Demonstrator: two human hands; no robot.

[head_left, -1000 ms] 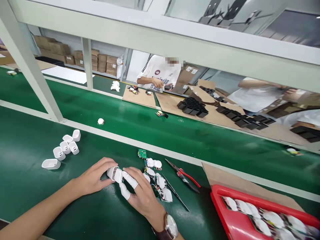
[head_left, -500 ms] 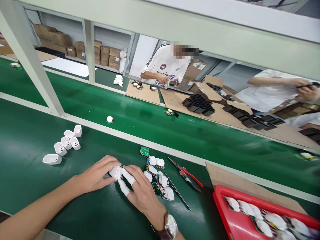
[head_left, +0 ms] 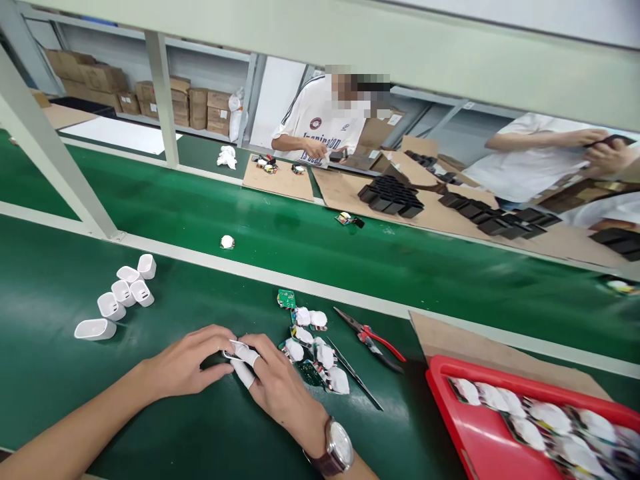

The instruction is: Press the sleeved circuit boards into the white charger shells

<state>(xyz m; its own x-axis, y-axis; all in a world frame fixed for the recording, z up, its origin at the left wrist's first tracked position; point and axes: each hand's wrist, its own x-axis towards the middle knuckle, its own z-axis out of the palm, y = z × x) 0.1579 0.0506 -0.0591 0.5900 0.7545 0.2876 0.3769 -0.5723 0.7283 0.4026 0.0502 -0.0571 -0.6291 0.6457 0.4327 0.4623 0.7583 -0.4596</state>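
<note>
A small white plastic charger housing (head_left: 229,354) is between my two hands, mostly hidden by the fingers, with part of its rim showing. My left hand (head_left: 187,363) pinches it from the left with thumb and fingers. From the right, my right hand (head_left: 283,383) closes on it; its thumb and forefinger wear white finger cots, and a watch is on the wrist. Whether a circuit board sits inside I cannot tell. Several circuit boards with white pads (head_left: 303,335) lie just right of my hands, beside black tweezers (head_left: 356,375) and red-handled pliers (head_left: 370,339).
Several white housings (head_left: 111,306) stand at the left. A red tray (head_left: 443,403) of padded boards is at the lower right, by cardboard. Beyond a pale rail, a green conveyor (head_left: 280,233) carries loose boards. Co-workers handle parts near black cases (head_left: 393,197) across it.
The housing has turned between my fingers, and its rim now faces me more. On the conveyor, the loose boards have shifted rightward. My view has moved slightly.
</note>
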